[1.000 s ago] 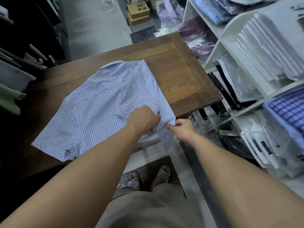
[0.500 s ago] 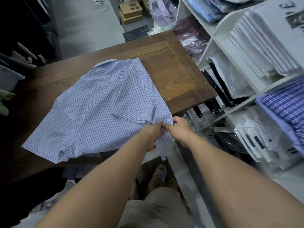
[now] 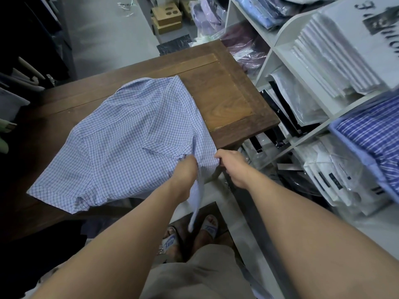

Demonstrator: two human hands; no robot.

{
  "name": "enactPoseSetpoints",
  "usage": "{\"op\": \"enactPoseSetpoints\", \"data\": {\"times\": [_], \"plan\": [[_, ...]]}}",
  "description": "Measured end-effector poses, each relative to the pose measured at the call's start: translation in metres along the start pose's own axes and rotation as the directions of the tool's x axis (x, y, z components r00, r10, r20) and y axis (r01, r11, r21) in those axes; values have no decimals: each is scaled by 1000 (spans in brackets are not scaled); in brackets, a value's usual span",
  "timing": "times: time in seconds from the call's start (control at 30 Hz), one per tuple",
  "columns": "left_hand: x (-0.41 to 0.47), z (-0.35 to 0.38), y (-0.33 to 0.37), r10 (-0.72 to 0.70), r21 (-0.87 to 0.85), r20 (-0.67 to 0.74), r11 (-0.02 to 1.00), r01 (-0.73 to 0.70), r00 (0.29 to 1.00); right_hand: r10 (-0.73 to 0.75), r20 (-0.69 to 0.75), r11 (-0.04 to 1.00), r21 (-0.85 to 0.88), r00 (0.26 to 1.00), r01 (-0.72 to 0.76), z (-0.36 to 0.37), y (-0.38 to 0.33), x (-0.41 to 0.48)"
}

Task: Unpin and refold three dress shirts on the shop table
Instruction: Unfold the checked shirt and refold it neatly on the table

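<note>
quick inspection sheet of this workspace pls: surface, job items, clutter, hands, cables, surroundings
surface: wooden table, right part bare
job's things: one checked shirt spread on the table, near edge hanging over the front; pins too small to tell
clutter: nothing seen
grippers: left hand grips the shirt's near edge; right hand pinches the shirt's near right corner
cables: nothing seen
surroundings: white shelves with bagged shirts at right; boxes on the floor beyond the table
</note>
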State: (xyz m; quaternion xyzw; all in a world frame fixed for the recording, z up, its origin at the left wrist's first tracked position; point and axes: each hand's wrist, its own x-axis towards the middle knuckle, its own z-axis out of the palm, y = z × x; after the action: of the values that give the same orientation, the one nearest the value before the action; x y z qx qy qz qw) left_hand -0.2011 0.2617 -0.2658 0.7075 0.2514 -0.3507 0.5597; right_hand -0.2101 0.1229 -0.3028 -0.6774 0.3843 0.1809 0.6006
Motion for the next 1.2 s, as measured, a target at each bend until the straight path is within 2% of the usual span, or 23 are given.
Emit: {"op": "enactPoseSetpoints", "data": {"times": [0.1,0.2,0.37,0.53,0.7,0.8,0.87,0.97,1.07,1.1,1.17,1.2], "plan": [[5,-1,-5,46,135,-66,990,-37,997,-40,-22,999,18,999,41,4,3,0],[9,0,-6,65,159,-141,986,-43,988,-45,-35,998,44,998,47,5,7,1],[3,-7,-2,189,344,-197,932,-112,962,-95,-50,994,46,994,97,3,8,-1],[3,-14,5,116,344,-181,938,-47,977,-148,-109,988,16,983,151,3,6,-2],[5,-21,9,49,435,-135,900,15,990,-104,-86,994,9,991,105,4,5,1],[3,-25,12,89,516,-80,856,-36,993,-61,-92,996,53,994,66,4,4,2],[-1,-24,15,196,586,-83,803,-111,977,-70,-119,996,49,990,77,5,4,5],[-6,-15,23,428,696,-179,691,-194,886,-77,-128,997,22,989,80,5,4,5],[-11,-9,30,645,713,-202,613,-341,737,-78,-110,996,23,991,81,4,4,5],[-10,-9,30,728,752,-175,534,-387,663,-76,-106,997,14,991,78,4,4,5],[-3,-10,31,859,831,-24,301,-468,511,-70,-105,997,7,992,71,4,4,7],[4,-11,31,872,849,74,199,-489,483,-69,-106,998,-1,992,69,4,4,7]]}}
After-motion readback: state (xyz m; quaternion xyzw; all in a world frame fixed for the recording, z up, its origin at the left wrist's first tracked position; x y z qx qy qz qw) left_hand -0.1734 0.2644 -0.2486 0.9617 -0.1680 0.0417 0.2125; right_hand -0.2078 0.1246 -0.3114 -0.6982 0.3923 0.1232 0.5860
